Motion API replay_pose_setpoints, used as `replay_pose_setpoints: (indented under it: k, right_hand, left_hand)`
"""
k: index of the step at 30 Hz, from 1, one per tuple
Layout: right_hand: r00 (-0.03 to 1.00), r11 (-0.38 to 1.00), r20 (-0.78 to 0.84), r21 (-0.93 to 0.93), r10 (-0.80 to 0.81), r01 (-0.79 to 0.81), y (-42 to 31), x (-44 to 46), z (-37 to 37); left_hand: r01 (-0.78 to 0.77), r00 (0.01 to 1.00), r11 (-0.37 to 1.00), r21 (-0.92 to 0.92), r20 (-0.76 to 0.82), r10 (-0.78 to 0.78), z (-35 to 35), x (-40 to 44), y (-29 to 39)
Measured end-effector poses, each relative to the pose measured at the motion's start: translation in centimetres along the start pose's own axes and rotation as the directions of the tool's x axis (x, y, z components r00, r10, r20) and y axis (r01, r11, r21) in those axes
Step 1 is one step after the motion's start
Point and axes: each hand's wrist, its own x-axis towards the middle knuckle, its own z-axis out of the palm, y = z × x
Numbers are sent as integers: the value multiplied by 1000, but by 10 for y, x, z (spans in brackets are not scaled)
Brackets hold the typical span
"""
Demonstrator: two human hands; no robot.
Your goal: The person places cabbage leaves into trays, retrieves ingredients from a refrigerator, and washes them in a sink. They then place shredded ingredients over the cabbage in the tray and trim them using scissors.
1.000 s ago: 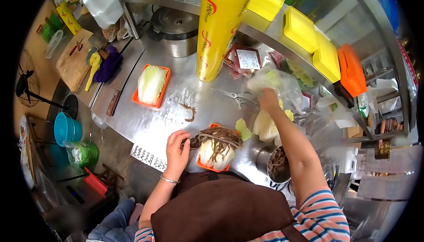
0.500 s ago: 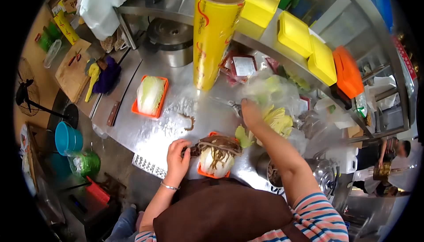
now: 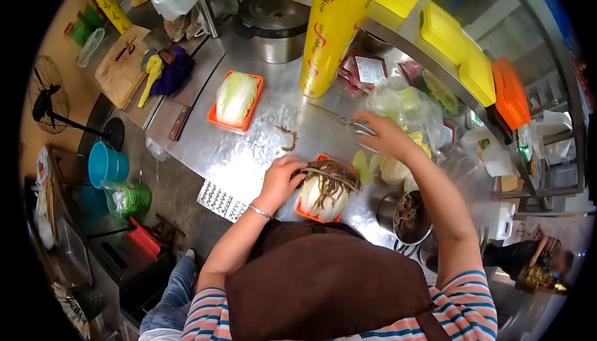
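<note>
An orange tray (image 3: 300, 211) near my body holds a white napa cabbage (image 3: 328, 198) with dark brown stringy strands (image 3: 331, 171) draped over it. My left hand (image 3: 281, 183) pinches the strands at their left end, beside the cabbage. Farther right, my right hand (image 3: 387, 134) has its fingers around the handles of metal scissors (image 3: 359, 128). The blades lie low over the steel counter, pointing left. A second napa cabbage (image 3: 236, 99) sits in another orange tray (image 3: 250, 121) farther back. A loose brown piece (image 3: 288, 138) lies between the two trays.
A tall yellow film roll (image 3: 329, 36) stands behind the scissors. Cabbage leaves (image 3: 395, 170) and plastic bags (image 3: 407, 107) are by my right arm, with a metal pot (image 3: 407, 216) of brown strands below. A knife (image 3: 180, 122) and a grater (image 3: 219, 201) lie at left.
My right hand has closed round the scissors' handles. My left hand now reaches farther onto the brown strands. The whole view has shifted, with things appearing higher and farther right.
</note>
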Motion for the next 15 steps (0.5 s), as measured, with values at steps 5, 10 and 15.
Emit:
replay_pose_setpoints:
  k: [5,10,15]
  right_hand:
    - [938,539,118,792,325,-286,-57,-79,11]
    - [862,276,365,839,351,-468,-84,-131,47]
    - [802,271,524,759,288,-593,-99,-138,69]
  left_hand:
    - [-21,1000,999,26,10,20,10,5,-6]
    - [12,999,1000,-7,36,-12,5,7,-4]
    - [-5,999,998,-58,47,8,-2,11,1]
